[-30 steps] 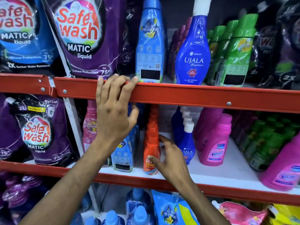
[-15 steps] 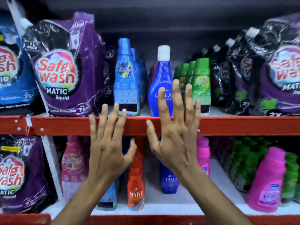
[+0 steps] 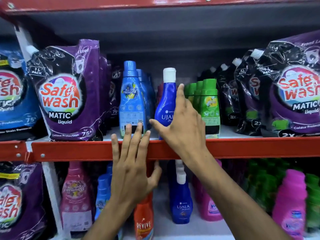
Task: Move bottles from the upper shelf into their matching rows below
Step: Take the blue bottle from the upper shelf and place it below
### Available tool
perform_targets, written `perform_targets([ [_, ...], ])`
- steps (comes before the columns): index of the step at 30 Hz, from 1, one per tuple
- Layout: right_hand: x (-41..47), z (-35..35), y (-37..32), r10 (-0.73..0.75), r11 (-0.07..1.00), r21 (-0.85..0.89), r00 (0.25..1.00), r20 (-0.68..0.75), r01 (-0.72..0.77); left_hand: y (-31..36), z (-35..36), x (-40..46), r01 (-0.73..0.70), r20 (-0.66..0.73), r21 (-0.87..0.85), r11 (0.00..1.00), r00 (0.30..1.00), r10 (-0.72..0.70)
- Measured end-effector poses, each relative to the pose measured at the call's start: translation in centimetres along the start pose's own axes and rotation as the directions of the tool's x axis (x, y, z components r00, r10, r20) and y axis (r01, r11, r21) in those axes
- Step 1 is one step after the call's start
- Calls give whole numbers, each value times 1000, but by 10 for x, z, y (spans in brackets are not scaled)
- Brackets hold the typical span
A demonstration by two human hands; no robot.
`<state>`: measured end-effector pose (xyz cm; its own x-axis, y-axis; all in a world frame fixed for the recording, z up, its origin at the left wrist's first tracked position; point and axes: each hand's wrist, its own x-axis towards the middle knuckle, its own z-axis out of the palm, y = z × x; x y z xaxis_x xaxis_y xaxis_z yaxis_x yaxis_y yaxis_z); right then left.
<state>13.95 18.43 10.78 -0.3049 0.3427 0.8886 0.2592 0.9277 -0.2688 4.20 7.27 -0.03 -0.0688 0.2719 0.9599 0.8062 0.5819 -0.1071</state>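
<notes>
A dark blue Ujala bottle [image 3: 166, 103] with a white cap stands on the upper shelf between a light blue bottle [image 3: 132, 99] and green bottles [image 3: 208, 104]. My right hand [image 3: 183, 123] is spread around its lower right side, thumb under the label and fingers behind it, not clearly clamped. My left hand [image 3: 133, 167] lies flat with fingers apart on the red shelf beam [image 3: 78, 150], its thumb under the beam. Below stands a row of matching Ujala bottles [image 3: 181, 201], beside an orange Revive bottle [image 3: 143, 220] and light blue bottles [image 3: 103, 193].
Purple Safe wash pouches [image 3: 67, 94] fill the upper shelf at left, and more [image 3: 294, 90] at right. The lower shelf holds a pink freshness bottle [image 3: 75, 196], magenta bottles [image 3: 290, 201] and green bottles [image 3: 313, 201]. A white upright [image 3: 50, 187] divides the bays.
The view has tilted upward. My right hand rose from the lower shelf, past the beam, and now reaches round the upper Ujala bottle. My left hand stays on the beam.
</notes>
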Motion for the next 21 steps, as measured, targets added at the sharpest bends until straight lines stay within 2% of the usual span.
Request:
perform_targets([
  [5, 1, -2, 4, -5, 986, 162, 993, -116, 24, -1, 2, -2, -3, -2, 20, 1000, 1000, 3],
  [11, -5, -33, 10, 0, 931, 340, 930, -368, 135, -1, 7, -3, 5, -56, -8, 1000, 998, -6],
  [16, -45, -63, 25, -38, 868, 457, 943, -330, 195, 0, 8, -2, 14, -92, -8, 1000, 996, -14],
  [21, -112, -60, 49, 20, 884, 461, 979, -204, 78, 5, 9, 0, 35, -106, -10, 999, 994, -35],
])
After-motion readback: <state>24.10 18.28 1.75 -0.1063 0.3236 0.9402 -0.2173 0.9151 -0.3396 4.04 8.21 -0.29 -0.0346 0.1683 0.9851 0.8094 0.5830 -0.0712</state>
